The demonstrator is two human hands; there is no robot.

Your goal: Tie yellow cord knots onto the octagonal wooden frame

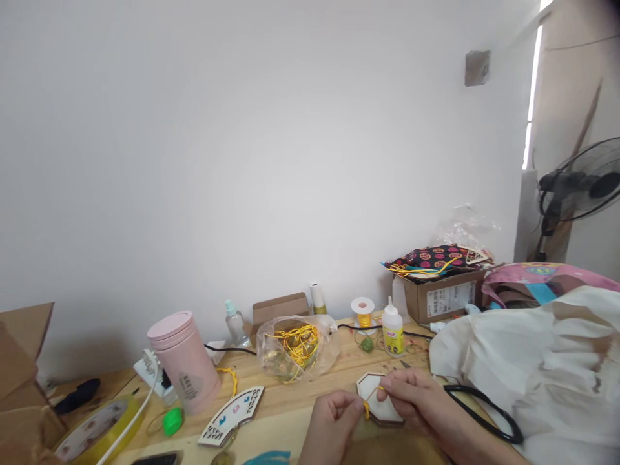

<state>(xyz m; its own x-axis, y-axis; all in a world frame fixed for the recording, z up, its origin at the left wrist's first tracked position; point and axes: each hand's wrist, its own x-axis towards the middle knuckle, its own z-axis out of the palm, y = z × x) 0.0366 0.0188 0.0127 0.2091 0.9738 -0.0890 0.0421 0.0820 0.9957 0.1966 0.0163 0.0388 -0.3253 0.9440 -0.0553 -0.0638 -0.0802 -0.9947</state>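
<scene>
My left hand [333,423] is closed at the lower centre, thumb and forefinger pinching a yellow cord [367,409]. To its right my right hand [411,397] pinches another part of the same cord, and a short stretch runs between the two. Below and behind the fingers lies a white hexagonal piece with a wooden rim [387,413], partly covered by my right hand. A fan-shaped white piece [232,416] with cut-out ends and small coloured shapes rests on the table to the left.
Along the wall stand a pink tumbler [185,361], a clear bag of yellow cords [298,349], a spool [363,313], a glue bottle [392,329] and a loaded cardboard box [438,294]. White cloth [533,361] covers the right side; a tape roll [99,429] lies left.
</scene>
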